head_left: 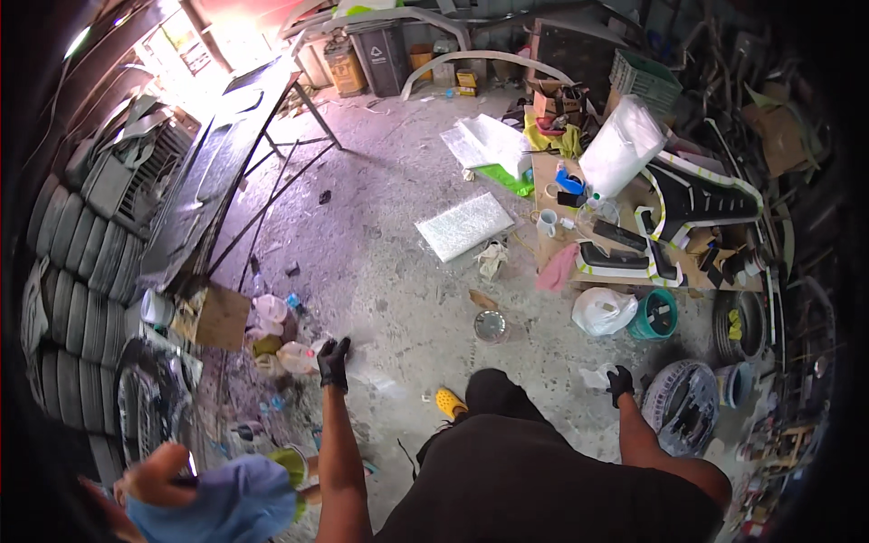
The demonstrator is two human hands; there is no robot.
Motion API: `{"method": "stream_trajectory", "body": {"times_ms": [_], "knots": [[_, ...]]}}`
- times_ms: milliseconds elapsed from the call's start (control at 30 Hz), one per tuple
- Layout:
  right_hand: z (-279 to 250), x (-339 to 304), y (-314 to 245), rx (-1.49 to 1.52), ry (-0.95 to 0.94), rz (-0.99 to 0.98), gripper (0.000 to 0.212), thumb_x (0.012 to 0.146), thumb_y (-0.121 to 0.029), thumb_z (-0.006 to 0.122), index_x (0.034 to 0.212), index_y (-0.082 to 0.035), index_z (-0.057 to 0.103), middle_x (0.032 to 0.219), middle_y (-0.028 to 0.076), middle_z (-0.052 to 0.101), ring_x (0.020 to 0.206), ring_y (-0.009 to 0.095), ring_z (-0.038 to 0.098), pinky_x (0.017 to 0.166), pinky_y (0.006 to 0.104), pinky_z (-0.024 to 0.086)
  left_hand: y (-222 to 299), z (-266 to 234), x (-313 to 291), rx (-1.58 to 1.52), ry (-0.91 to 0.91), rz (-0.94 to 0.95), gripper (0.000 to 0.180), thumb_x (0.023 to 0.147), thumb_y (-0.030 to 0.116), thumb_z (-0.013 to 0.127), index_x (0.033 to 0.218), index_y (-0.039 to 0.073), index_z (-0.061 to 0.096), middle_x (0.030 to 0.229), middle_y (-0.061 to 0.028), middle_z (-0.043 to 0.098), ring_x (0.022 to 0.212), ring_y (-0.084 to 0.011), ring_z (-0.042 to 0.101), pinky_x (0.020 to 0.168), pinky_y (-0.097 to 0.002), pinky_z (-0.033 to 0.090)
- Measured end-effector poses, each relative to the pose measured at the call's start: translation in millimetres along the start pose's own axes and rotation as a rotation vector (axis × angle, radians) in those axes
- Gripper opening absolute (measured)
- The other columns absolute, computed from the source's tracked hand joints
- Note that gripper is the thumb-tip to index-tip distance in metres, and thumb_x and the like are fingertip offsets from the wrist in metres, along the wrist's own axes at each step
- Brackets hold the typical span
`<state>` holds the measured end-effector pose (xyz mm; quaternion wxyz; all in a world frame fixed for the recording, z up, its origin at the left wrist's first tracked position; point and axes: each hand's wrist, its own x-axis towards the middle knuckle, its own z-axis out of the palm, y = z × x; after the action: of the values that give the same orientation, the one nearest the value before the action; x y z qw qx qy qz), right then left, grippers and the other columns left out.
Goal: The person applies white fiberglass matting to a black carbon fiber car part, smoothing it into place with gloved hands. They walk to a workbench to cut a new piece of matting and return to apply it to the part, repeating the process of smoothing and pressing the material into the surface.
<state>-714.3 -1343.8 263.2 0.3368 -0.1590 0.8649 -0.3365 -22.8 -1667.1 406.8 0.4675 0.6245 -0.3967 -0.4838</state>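
Observation:
My left hand [333, 364], in a black glove, is raised with its thumb and fingers apart. It appears beside a translucent plastic jug [297, 357] with a pinkish tint; whether they touch I cannot tell. On the other side, my right hand [620, 384], also gloved in black, is closed on a crumpled white cloth [596, 376], which hangs out to its left. A yellow clog [449, 403] shows on my foot between the two arms.
Another person in a blue shirt [226, 498] is at lower left. A long worktable [217, 154] stands at left. At right, a cluttered table [561, 195] bears black car parts; a teal bucket [654, 314], white bag [605, 310] and wheel cover [681, 407] lie nearer me.

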Motion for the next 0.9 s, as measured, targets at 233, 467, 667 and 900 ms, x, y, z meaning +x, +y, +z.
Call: {"method": "stream_trajectory", "body": {"times_ms": [233, 467, 667, 900], "knots": [[128.4, -16.4, -66.1, 0.050, 0.102, 0.146, 0.041, 0.079, -0.017, 0.063, 0.118, -0.007, 0.053, 0.099, 0.012, 0.059, 0.077, 0.026, 0.060, 0.051, 0.0375, 0.054, 92.9, 57.2, 270.6, 0.157, -0.044, 0.115, 0.033, 0.074, 0.023, 0.075, 0.091, -0.002, 0.062, 0.091, -0.0052, 0.062, 0.081, -0.0133, 0.054, 0.074, -0.0277, 0.042], [267.9, 33.3, -165.3, 0.119, 0.201, 0.315, 0.030, 0.078, -0.016, 0.059, 0.106, -0.005, 0.059, 0.079, 0.009, 0.062, 0.061, 0.019, 0.059, 0.042, 0.0338, 0.048, 161.7, 102.0, 508.9, 0.155, -0.194, 0.117, 0.016, 0.078, 0.019, 0.071, 0.075, 0.007, 0.062, 0.069, 0.0006, 0.059, 0.062, -0.0094, 0.052, 0.059, -0.0244, 0.039], [343.9, 123.4, -316.6, 0.313, 0.177, 0.293, 0.042, 0.078, -0.022, 0.063, 0.117, -0.009, 0.054, 0.099, 0.008, 0.060, 0.078, 0.022, 0.060, 0.054, 0.0350, 0.052, 218.9, 162.8, 684.3, 0.168, -0.352, 0.113, 0.016, 0.079, 0.020, 0.069, 0.074, 0.007, 0.060, 0.067, 0.0013, 0.056, 0.060, -0.0098, 0.050, 0.056, -0.0258, 0.040], [435.7, 215.7, -492.9, 0.373, 0.314, 0.247, 0.046, 0.081, -0.022, 0.060, 0.123, -0.007, 0.050, 0.103, 0.008, 0.059, 0.086, 0.020, 0.059, 0.061, 0.0352, 0.052, 255.0, 264.6, 889.8, 0.264, -0.455, 0.175, 0.020, 0.079, 0.019, 0.070, 0.069, 0.009, 0.057, 0.063, 0.0027, 0.054, 0.055, -0.0080, 0.048, 0.050, -0.0258, 0.037]]}}
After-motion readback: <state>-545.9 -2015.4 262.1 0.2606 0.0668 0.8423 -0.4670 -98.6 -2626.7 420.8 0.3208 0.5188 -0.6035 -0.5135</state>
